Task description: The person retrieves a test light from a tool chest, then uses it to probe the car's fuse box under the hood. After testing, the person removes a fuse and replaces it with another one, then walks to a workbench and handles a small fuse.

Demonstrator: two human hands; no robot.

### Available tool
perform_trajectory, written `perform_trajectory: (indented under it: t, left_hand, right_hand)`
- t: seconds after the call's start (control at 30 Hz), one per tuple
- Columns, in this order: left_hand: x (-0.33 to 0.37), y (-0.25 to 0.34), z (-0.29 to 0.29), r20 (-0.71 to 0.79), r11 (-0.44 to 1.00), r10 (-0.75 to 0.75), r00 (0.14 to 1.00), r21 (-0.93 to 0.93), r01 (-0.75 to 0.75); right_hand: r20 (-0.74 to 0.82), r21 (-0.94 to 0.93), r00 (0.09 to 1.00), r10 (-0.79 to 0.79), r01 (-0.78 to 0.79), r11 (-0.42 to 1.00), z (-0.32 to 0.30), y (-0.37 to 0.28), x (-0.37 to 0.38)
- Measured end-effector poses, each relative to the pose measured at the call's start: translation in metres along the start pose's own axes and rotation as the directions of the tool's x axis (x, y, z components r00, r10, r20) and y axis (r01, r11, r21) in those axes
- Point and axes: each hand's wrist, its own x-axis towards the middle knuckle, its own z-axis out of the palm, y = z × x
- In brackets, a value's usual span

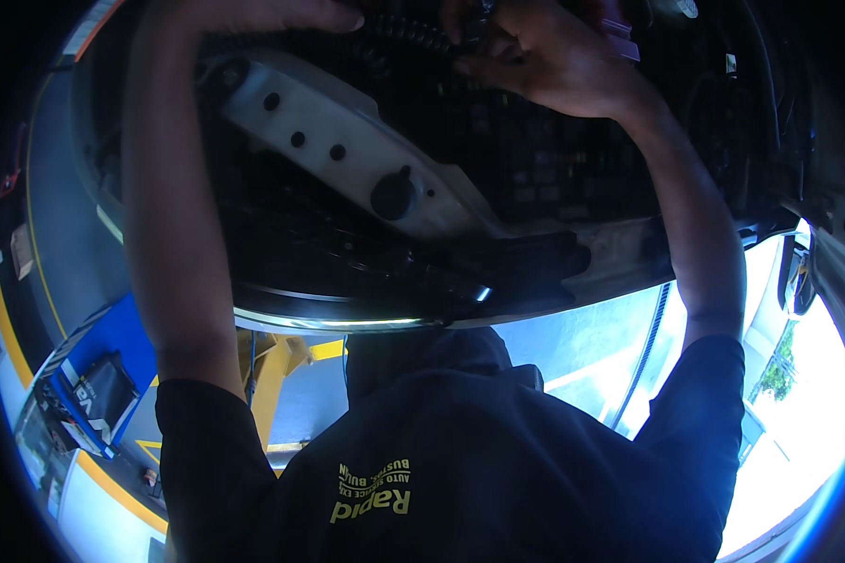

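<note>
Both my arms reach up into a dark engine bay. My left hand (296,13) is cut off by the upper edge; one digit points right toward a dark ribbed, coiled tube (408,34), and its other fingers are out of sight. On the far side of that tube, my right hand (559,66) has its fingers bent round something small and dark, too shadowed to name. Nearer me runs a pale metal crossmember (329,117) with several round holes. A red part (618,33) shows just behind my right hand.
Small blocks, perhaps fuses (545,178), sit in shadow below my right hand. The car's curved front edge (338,325) lies close to my body. At left stand a blue cart (141,324) with a dark package (108,394) and a yellow stand (274,375). Bright daylight fills the right side.
</note>
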Motion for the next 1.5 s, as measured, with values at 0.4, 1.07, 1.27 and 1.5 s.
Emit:
perform_trajectory:
  t: [0.4,1.07,1.27,1.5]
  left_hand:
    - [-0.006,0.005,0.002,-0.002,1.0,-0.001,1.0,0.013,0.001]
    - [-0.01,0.014,-0.001,-0.049,1.0,0.021,0.999,0.012,-0.02]
    - [-0.003,0.014,-0.008,0.025,0.992,0.048,0.999,-0.119,-0.045]
    - [-0.005,0.013,-0.012,0.067,0.993,-0.012,0.998,-0.115,0.019]
  right_hand:
    - [-0.003,-0.029,0.998,-0.062,0.062,0.998,0.007,0.007,0.001]
    - [-0.068,0.034,0.995,-0.075,0.078,0.996,0.009,0.01,0.003]
    - [0.079,0.093,0.98,0.182,-0.189,0.978,-0.005,0.001,0.001]
    - [0.083,-0.228,0.963,0.256,-0.232,0.946,0.013,0.022,-0.005]
